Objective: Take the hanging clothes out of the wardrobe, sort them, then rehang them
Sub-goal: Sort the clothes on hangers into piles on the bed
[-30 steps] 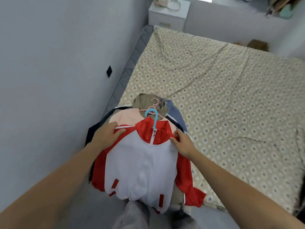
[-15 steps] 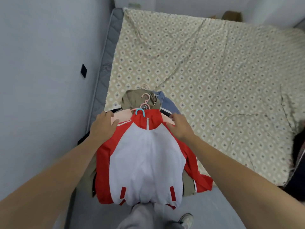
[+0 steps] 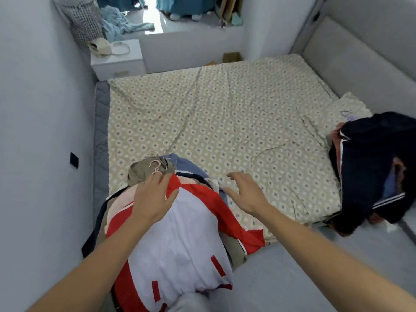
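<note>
Pale grey walls and floor all round. Bed has a diamond-print sheet, white nightstand tucked in the far corner.

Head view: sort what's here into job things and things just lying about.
Job:
- red and white jacket, top of the pile at the bed corner
- pink hanger
- dark clothes pile
- left hand resting on the jacket
- right hand, open above the sheet

Lying about:
- nightstand
- cream bag
- blue cloth
</note>
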Tool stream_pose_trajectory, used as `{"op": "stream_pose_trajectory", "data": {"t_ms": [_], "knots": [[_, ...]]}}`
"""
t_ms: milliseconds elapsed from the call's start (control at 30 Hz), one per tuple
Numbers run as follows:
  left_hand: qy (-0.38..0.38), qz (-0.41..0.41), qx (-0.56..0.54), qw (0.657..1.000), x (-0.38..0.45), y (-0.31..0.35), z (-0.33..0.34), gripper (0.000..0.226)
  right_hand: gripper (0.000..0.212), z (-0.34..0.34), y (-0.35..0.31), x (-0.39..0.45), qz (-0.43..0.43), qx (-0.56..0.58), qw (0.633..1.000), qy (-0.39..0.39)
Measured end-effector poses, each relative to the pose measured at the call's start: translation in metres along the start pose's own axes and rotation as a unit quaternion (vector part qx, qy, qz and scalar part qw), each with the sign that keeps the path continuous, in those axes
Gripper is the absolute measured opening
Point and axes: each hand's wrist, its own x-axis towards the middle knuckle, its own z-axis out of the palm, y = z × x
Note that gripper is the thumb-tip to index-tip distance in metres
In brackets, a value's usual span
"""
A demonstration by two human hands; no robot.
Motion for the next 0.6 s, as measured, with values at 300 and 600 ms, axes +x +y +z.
{"op": "stream_pose_trajectory", "data": {"t_ms": [300,600], "knots": [[0.029,0.089,0.0,0.996,-0.023,0.192,-0.027,0.067,0.059,-0.095,0.095,-0.134,0.046,-0.011,0.995,0.082],[0.036,0.197,0.01,0.98,-0.003,0.347,-0.026,0.071,0.06,-0.195,0.19,-0.212,0.099,-0.01,0.98,0.172]]}}
